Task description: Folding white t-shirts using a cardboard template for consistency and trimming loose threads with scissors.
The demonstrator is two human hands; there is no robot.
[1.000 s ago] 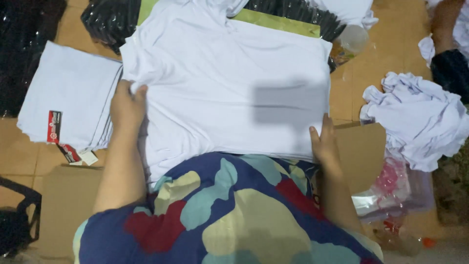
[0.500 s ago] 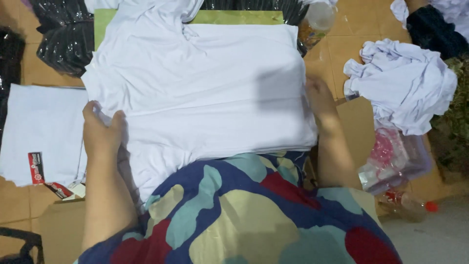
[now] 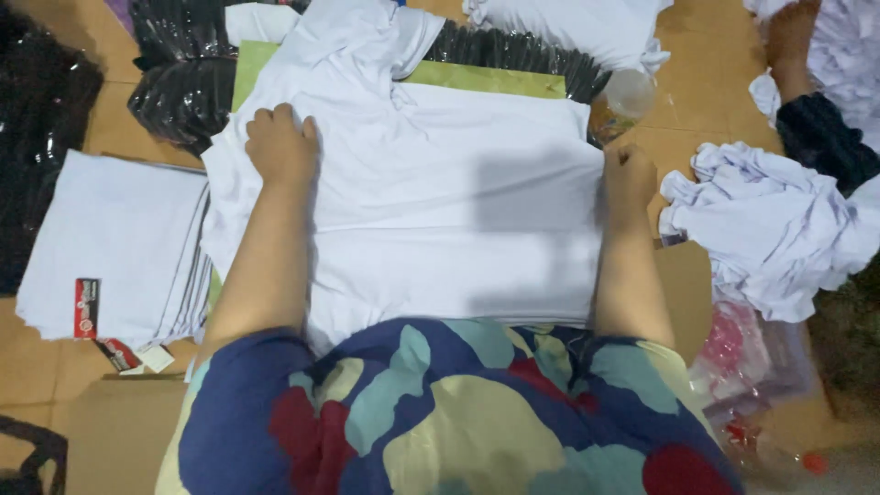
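Two hands are on the white shirt (image 3: 440, 202), which lies spread flat over a green board (image 3: 486, 78) on the floor. Left hand (image 3: 281, 147) presses down, fingers curled, on the shirt's upper left part, near the shoulder. Right hand (image 3: 629, 174) sits at the shirt's right edge, fingers closed into a loose fist, seemingly pinching the cloth there. Left of the shirt, a stack (image 3: 115, 247) of folded white shirts with a red tag. To the right, a crumpled white pile (image 3: 779, 229). Black plastic bags (image 3: 183, 92) lie beyond the board, and a clear cup (image 3: 621, 99) stands just past the right hand.
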